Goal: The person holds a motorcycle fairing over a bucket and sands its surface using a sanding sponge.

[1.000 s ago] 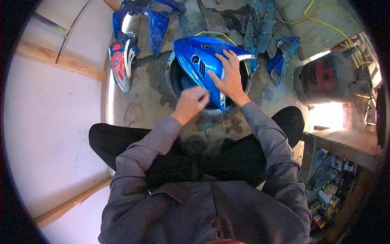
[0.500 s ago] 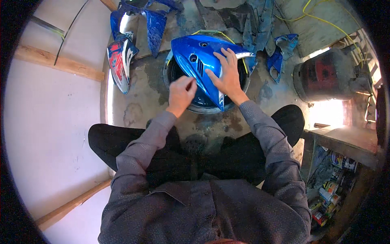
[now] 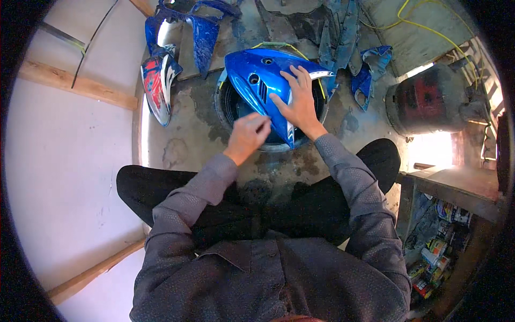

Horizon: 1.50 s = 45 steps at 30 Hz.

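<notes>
A glossy blue motorcycle fairing panel (image 3: 275, 80) with two round holes, a slotted vent and white-silver trim lies over a round black tub (image 3: 223, 107). My right hand (image 3: 301, 104) rests on the panel's right side, palm down with fingers spread. At the panel's lower left edge is my left hand (image 3: 248, 137), its thumb and fingers pinched together. Whatever that pinch holds, if anything, is too small or hidden to make out. A yellow-green strap (image 3: 292, 49) shows behind the panel's far edge.
Left of the tub lies a red and white fairing piece (image 3: 155, 91), with blue panels (image 3: 204, 40) beyond. Dark panels (image 3: 311, 24) lie at the back, a blue piece (image 3: 363, 86) at right. A rusty metal cylinder (image 3: 421, 99) and a shelf of cans (image 3: 437, 249) stand right.
My left hand has slid down and right along the panel's lower left edge, still pinched. My right hand stays spread on the panel, which has barely shifted.
</notes>
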Available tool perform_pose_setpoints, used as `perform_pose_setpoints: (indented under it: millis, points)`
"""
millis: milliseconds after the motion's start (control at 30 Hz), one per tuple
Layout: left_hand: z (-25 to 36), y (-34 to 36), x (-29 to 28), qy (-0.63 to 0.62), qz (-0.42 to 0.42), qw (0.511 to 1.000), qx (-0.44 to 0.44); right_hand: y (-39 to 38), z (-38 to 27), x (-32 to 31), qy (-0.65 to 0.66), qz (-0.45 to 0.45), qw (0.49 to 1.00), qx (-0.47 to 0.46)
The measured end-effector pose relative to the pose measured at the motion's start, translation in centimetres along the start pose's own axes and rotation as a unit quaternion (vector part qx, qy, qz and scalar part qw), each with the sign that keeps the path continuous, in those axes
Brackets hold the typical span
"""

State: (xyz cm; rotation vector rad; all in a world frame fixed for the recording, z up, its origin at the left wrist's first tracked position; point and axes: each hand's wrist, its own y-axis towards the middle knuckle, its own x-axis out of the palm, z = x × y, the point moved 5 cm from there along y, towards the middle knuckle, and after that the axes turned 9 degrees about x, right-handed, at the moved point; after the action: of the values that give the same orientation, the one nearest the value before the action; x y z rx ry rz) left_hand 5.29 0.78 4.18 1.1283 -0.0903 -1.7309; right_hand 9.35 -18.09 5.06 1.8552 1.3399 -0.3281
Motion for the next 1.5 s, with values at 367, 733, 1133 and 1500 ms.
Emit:
perform_pose_setpoints:
  millis: [367, 733, 1133, 1500]
  points:
    - [-0.3, 0.5, -0.6, 0.006, -0.006, 1.000, 0.017, 0.0, -0.2, -0.3, 0.002, 0.000, 1.000, 0.003]
    - [-1.4, 0.9, -1.4, -0.013, 0.019, 0.999, -0.036, 0.1, -0.5, -0.2, 0.001, -0.007, 1.000, 0.008]
    - [-2.6, 1.0, -1.8, -0.015, 0.044, 0.995, -0.085, 0.2, -0.4, -0.1, 0.002, -0.012, 1.000, 0.014]
    - [-1.9, 1.2, -1.6, -0.051, 0.002, 0.997, -0.060, 0.1, -0.3, -0.1, 0.002, -0.009, 1.000, 0.009]
